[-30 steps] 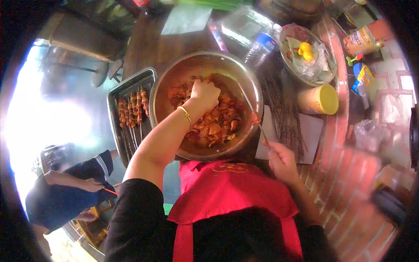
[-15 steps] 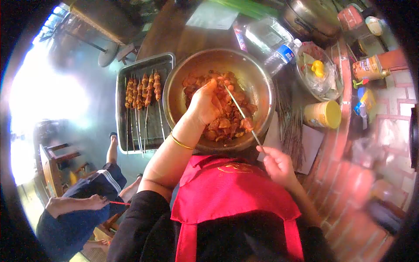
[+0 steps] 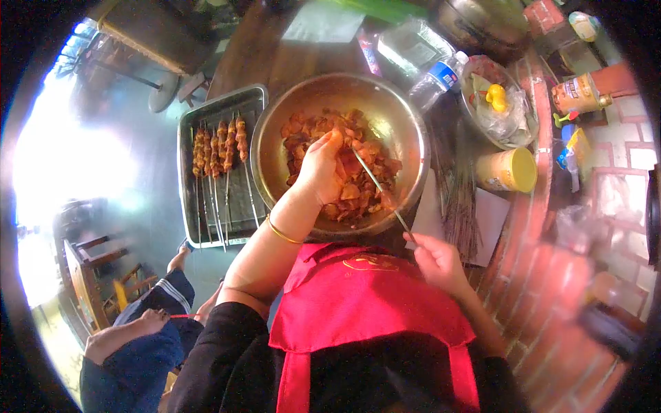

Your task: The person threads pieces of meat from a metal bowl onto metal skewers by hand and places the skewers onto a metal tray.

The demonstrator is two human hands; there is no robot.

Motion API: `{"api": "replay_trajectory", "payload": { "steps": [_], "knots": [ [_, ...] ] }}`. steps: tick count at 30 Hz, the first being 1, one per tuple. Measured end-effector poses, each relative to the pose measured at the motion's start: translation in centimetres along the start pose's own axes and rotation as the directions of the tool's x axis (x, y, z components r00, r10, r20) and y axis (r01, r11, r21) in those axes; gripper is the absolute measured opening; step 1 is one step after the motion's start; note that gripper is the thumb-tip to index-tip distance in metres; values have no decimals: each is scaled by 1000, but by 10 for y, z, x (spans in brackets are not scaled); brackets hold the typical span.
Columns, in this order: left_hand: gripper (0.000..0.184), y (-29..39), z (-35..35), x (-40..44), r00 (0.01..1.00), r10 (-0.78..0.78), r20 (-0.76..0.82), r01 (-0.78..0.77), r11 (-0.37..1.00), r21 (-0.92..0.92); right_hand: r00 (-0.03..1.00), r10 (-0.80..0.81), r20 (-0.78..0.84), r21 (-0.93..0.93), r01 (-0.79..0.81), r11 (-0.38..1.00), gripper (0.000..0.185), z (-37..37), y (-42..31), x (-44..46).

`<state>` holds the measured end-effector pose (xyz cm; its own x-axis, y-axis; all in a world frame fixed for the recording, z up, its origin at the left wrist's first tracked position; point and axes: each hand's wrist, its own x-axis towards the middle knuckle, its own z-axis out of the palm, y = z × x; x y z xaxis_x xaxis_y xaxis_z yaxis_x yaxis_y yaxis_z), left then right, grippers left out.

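Observation:
A wide metal bowl (image 3: 411, 148) in front of me holds cut, marinated meat (image 3: 306, 131). My left hand (image 3: 322, 168), a yellow bangle at its wrist, is inside the bowl with its fingers closed on a piece of meat by the skewer's tip. Between thumb and fingers, my right hand (image 3: 439, 261) grips the lower end of a thin skewer (image 3: 372, 177) near the bowl's front rim. The skewer slants up over the meat, and a meat piece (image 3: 389, 200) sits partway along it. The left fingertips are partly hidden.
Left of the bowl, a metal tray (image 3: 237, 199) carries several loaded meat skewers (image 3: 222, 146). To the right lie bare skewers (image 3: 463, 206), a yellow-lidded tub (image 3: 509, 171), a plastic bottle (image 3: 438, 79) and a basin (image 3: 470, 113). Another person's hand (image 3: 153, 321) holds something thin and red at lower left.
The view has shifted slightly, so the bowl and tray appear a little further left. My left fingers sit a bit lower at the skewer's tip. The other person's arm has moved.

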<state>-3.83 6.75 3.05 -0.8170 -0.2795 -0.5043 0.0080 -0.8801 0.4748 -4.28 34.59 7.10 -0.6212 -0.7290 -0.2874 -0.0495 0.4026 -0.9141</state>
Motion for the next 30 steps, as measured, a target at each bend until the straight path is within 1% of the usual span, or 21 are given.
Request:
{"api": "replay_trajectory", "payload": {
  "steps": [1,2,5,8,10,11,12,14,16,18,19,20,22,23,24,25,26,27,28,29,30],
  "knots": [
    [20,-1,1,-1,1000,12,-24,-10,998,68,999,45,22,-22,-45,999,31,-2,1,-1],
    [20,-3,-1,1,999,11,-30,-9,998,66,995,91,44,-46,-89,995,31,-4,2,-1],
    [19,-11,-16,8,995,45,-93,-37,996,87,995,78,65,-80,-73,994,31,-8,3,0],
    [19,-19,-16,7,995,68,-67,-59,990,124,998,36,43,-108,-31,994,32,-4,7,2],
    [20,-21,-7,1,997,8,-83,-21,986,-168,998,39,58,-85,-34,996,32,-2,7,3],
    [20,-24,-9,3,995,-24,-97,-1,968,-251,997,44,64,-59,-40,997,32,0,8,4],
    [20,-27,-13,5,994,-17,-107,-11,967,-256,996,42,77,-60,-38,997,32,2,9,6],
    [20,-27,-15,6,1000,-10,-17,3,922,-388,998,-31,51,-35,33,999,33,5,14,8],
    [18,-30,-11,0,997,-38,-64,7,906,-423,997,6,76,-11,-5,1000,33,4,19,6],
    [17,-35,-7,-2,995,-93,-34,73,921,-384,994,45,97,14,-47,999,32,5,19,8],
    [17,-41,-7,-3,993,-116,35,121,919,-376,990,117,82,63,-123,990,32,5,17,9],
    [19,-43,1,-6,989,-148,-29,136,959,-247,979,190,69,112,-197,974,32,5,13,11],
    [22,-51,7,-13,971,-237,30,239,963,-128,970,235,65,156,-243,957,32,5,-2,20],
    [22,-46,7,-14,971,-236,28,237,963,-125,958,280,61,199,-287,937,32,4,-9,25],
    [28,-37,6,-15,975,-210,67,177,926,334,959,277,59,203,-284,937,32,3,-12,29],
    [34,-27,4,-15,972,-206,113,63,693,718,966,255,33,223,-256,941,32,2,-15,31],
    [33,-16,-11,-3,930,116,348,-367,309,877,972,234,5,242,-228,943,31,1,-16,33],
    [30,-4,-27,15,975,166,146,-135,-76,988,985,172,-15,226,-165,960,31,0,-13,33],
    [29,16,-36,24,946,288,151,-80,-246,966,985,171,-20,230,-162,960,31,-1,-13,33],
    [30,39,-40,26,938,284,201,-79,-390,918,984,175,-20,242,-165,956,31,-3,-13,34],
    [30,43,-64,42,913,393,112,78,-436,897,983,181,-21,254,-169,952,31,-4,-13,35]
  ]
}}
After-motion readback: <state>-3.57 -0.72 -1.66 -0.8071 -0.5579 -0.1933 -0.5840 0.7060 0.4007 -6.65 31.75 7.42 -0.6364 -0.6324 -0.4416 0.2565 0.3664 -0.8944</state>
